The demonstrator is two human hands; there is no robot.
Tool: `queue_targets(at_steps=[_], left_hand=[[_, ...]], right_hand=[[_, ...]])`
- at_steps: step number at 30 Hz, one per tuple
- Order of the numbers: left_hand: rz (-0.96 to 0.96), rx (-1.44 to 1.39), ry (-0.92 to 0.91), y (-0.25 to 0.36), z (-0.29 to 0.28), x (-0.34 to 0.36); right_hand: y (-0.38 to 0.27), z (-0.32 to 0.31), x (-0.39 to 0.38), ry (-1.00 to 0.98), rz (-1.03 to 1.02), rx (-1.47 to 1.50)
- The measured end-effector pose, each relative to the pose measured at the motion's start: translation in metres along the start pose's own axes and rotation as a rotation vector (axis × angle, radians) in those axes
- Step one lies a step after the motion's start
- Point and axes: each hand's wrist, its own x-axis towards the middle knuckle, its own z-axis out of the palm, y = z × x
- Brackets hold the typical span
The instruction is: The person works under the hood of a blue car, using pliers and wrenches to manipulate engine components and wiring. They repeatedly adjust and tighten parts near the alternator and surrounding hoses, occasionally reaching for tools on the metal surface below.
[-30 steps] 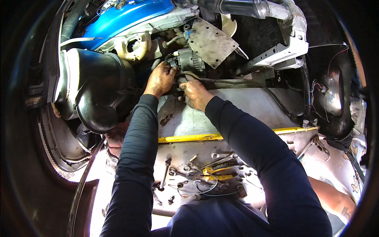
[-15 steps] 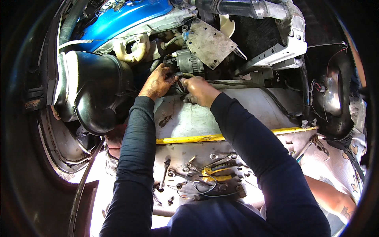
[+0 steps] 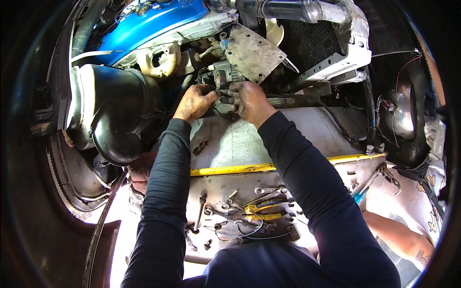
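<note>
My left hand (image 3: pixel 197 101), fingers bent and thumb forward, pinches a dark cable (image 3: pixel 217 106) below the metal alternator (image 3: pixel 235 72). My right hand (image 3: pixel 248 101) is closed just beside it, its fingertips nearly meeting my left hand's; what they grip is partly hidden. A dark ring-shaped item (image 3: pixel 221 79), perhaps a tape roll, stands at my fingertips. Above are a holed metal plate (image 3: pixel 254 53) and a pale manifold (image 3: pixel 158 62). A pale panel (image 3: pixel 230 137) lies below my hands.
A blue engine cover (image 3: pixel 149 26) is upper left, a black housing (image 3: pixel 110 96) left, a metal bracket (image 3: pixel 331 67) right. Below a yellow bar (image 3: pixel 225 169) lie several wrenches (image 3: pixel 268 189) and pliers (image 3: pixel 259 210). Another person's arm (image 3: pixel 394 230) is at lower right.
My right hand has moved right and upward, and my left hand shifted slightly. The dark ring-shaped item has appeared at my fingertips. The other person's arm has moved slightly left.
</note>
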Motion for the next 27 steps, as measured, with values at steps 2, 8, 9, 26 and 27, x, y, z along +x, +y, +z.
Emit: queue_targets(at_steps=[2, 8, 9, 26, 27], left_hand=[[0.012, 0.152, 0.028, 0.001, -0.001, 0.004], [0.004, 0.117, 0.139, -0.017, 0.006, 0.023], [0.078, 0.168, 0.159, -0.023, 0.009, 0.027], [0.07, 0.072, 0.043, -0.008, 0.005, 0.016], [0.102, 0.089, 0.053, -0.007, 0.006, 0.014]], right_hand=[[0.01, -0.007, 0.009, 0.082, -0.057, -0.109], [0.058, -0.027, 0.047, -0.207, -0.202, -0.804], [0.064, -0.03, 0.05, -0.267, -0.249, -0.735], [0.027, -0.009, 0.015, 0.087, -0.038, -0.467], [0.021, -0.008, 0.006, 0.062, 0.072, -0.209]])
